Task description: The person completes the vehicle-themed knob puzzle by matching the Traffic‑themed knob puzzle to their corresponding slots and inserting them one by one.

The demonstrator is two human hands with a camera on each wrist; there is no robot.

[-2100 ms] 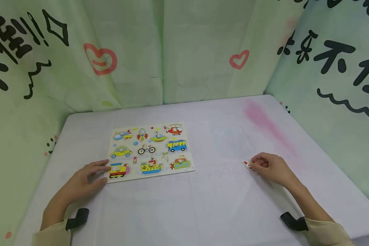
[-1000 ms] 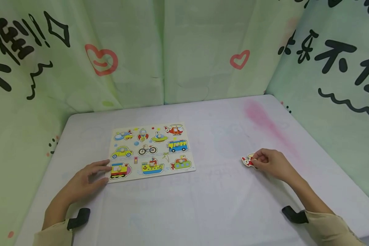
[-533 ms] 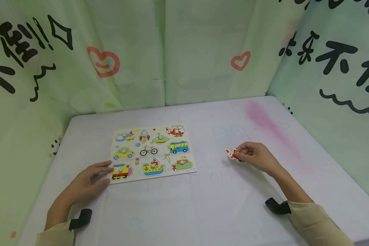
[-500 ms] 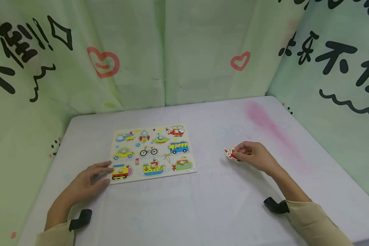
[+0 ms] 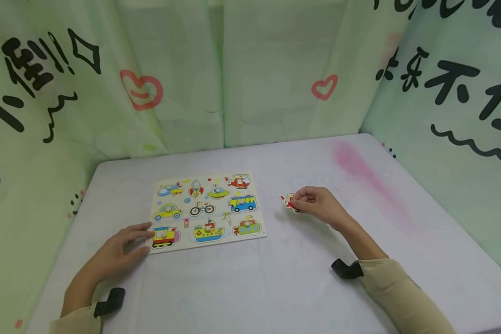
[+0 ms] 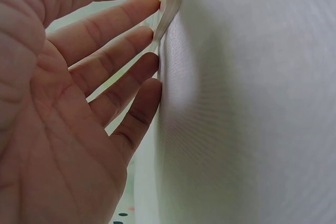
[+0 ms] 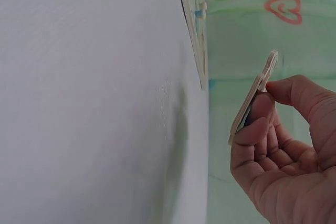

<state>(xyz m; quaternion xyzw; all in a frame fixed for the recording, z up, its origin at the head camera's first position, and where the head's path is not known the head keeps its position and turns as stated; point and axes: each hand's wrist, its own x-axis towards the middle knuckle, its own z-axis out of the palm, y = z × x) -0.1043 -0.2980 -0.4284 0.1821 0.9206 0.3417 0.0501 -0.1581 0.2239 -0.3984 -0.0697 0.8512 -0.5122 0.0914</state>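
A white knobbed puzzle board [image 5: 228,234] with vehicle pieces lies flat on the table. At its lower left edge rests my left hand [image 5: 114,250], thumb and fingertips touching the edge, fingers fairly straight and spread. My right hand [image 5: 323,204] pinches a red helicopter puzzle piece [image 5: 287,201] between thumb and fingers, above the table just right of the board. Edge-on in the right wrist view, the thin wooden helicopter piece is tilted, and the fingers hide part of it. A red helicopter picture [image 5: 239,181] fills the board's upper right corner.
White cloth covers the table [image 5: 217,292], with a pink stain [image 5: 363,174] at the right. Green curtains [image 5: 259,93] with hearts and black writing stand behind and at both sides. A black band piece [image 5: 347,269] sits at the right sleeve.
My right hand has lifted the helicopter piece and carried it leftward, nearer the board. The left hand has stayed at the board's edge. The head view has shifted slightly.
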